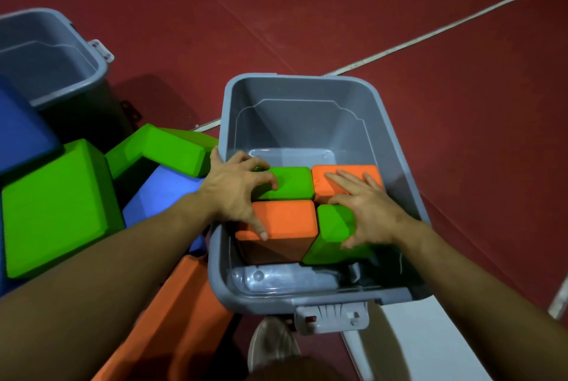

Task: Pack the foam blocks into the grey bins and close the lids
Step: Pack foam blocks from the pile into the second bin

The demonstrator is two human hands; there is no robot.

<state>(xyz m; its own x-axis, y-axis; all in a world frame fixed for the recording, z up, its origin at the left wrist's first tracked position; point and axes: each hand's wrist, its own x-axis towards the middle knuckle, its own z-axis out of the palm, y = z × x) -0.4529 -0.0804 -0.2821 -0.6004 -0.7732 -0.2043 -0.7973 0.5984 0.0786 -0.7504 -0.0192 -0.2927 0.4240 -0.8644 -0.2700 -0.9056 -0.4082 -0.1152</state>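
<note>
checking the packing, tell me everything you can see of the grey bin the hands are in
The grey bin is a rectangular plastic tub with rounded rim corners, lid off, a pale latch at its near end. It stands upright on the red floor, partly filled: two green and two orange blocks in a checkerboard. The left hand and right hand rest on them.

Grey bin (pixel 396 147) holds green blocks (pixel 289 182) and orange blocks (pixel 285 221) (checkerboard-like); floor (pixel 338 12) dark red.

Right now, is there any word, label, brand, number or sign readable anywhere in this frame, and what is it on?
None: no readable text.
Grey bin: no print shows.
Foam blocks: plain colour.
Latch: moulded ribs only, no lettering.
</note>
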